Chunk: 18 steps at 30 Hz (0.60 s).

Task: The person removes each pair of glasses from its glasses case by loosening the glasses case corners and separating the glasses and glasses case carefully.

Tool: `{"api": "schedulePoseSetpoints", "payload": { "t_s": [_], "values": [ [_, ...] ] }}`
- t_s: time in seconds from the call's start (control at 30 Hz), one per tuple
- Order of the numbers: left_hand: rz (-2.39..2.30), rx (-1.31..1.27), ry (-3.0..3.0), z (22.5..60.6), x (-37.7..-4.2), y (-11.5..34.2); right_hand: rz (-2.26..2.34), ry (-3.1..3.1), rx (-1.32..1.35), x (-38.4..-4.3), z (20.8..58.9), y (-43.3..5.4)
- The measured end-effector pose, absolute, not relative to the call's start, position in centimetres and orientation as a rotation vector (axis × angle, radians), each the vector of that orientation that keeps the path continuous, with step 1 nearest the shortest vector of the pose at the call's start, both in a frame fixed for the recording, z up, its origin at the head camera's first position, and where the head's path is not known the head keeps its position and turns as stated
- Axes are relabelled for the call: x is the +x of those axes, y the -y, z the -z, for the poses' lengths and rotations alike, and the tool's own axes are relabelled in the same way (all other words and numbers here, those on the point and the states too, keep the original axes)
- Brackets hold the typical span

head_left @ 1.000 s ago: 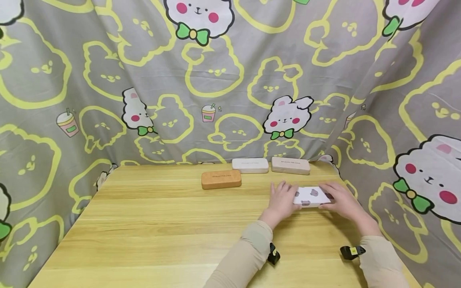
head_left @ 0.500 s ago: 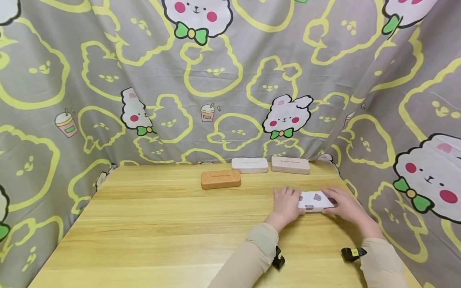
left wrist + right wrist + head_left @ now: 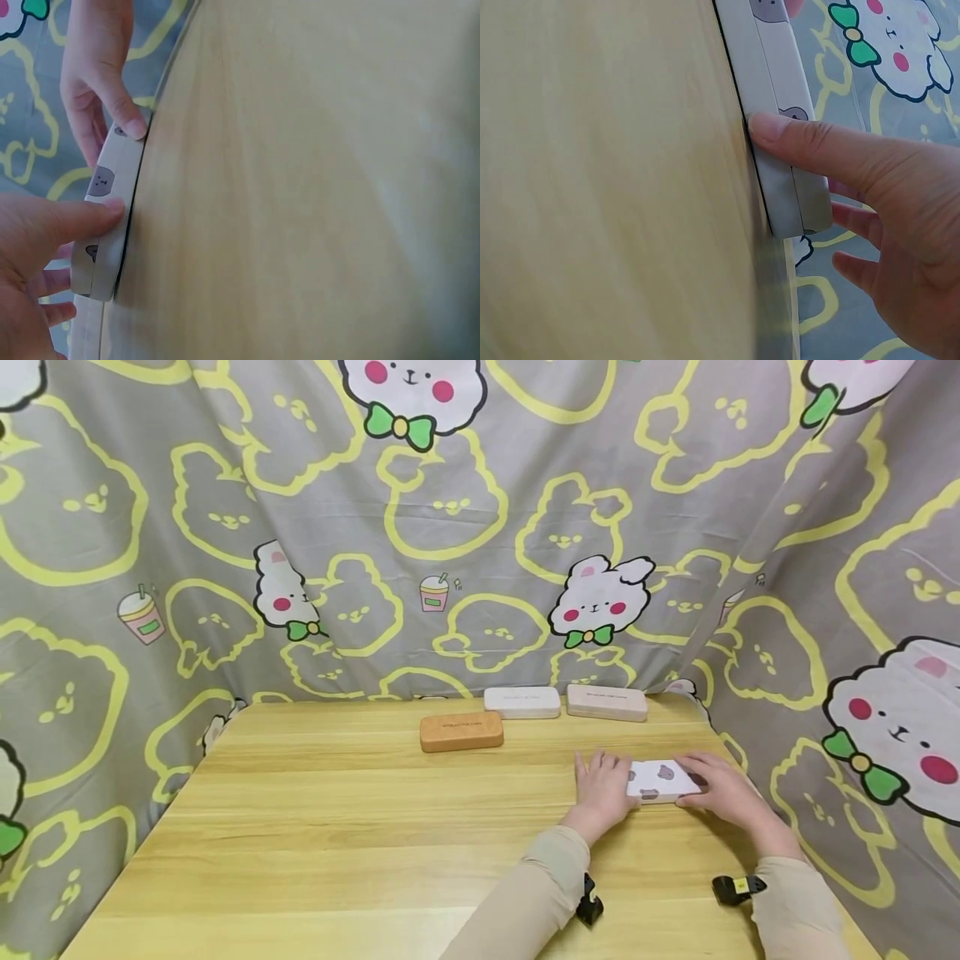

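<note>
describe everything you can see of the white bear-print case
The white case is a flat, smooth-looking oblong printed with grey bear heads, shut, with a side seam. It is level at the right of the table; whether it touches down is unclear. The left grip holds its left end, the right grip its right end, thumbs against the near side.

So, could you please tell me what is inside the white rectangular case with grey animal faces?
The closed animal-print case hides any contents. Only its printed outside and side seam show, partly covered by the left hand and right hand.
</note>
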<state>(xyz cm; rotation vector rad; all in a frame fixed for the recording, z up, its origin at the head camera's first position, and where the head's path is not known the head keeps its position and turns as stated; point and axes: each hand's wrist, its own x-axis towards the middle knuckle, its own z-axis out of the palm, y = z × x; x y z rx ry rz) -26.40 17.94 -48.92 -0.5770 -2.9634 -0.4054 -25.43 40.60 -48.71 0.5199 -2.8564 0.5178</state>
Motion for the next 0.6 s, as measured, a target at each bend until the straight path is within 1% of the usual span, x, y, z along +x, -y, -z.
{"api": "schedulePoseSetpoints", "payload": {
  "t_s": [0.4, 0.6],
  "values": [
    [0.397, -0.53, 2.968, 48.9, -26.03, -18.38, -0.499, 2.857, 0.491, -25.18, 48.62, -40.75],
    [0.483, -0.513, 2.991, 48.95, -25.91, -18.4, -0.51, 2.866, 0.49, -25.2, 48.62, -40.71]
  ]
}}
